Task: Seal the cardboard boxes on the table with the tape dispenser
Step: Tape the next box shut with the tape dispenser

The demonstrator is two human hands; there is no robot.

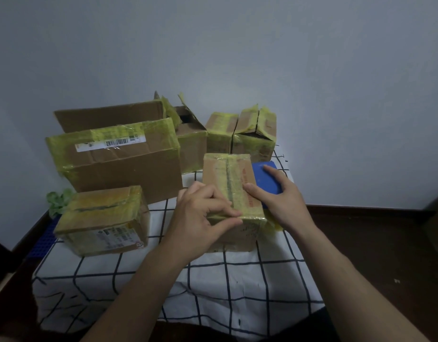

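Head view: the left hand (200,218) pinches tape down on the box's (234,193) near top edge, likely smoothing the seal; the right hand (279,196) grips the blue dispenser (266,176) against the box's right side, mid-table.

Table: a white cloth with a dark grid (237,275) covers it.
Centre: a small cardboard box (231,183), yellow tape along its top seam.
Left hand (200,218): fingers pinched at the box's near top edge.
Right hand (278,196): gripping a blue tape dispenser (266,175) against the box's right side.
Behind: a large taped carton (119,156) and further taped boxes by the wall.
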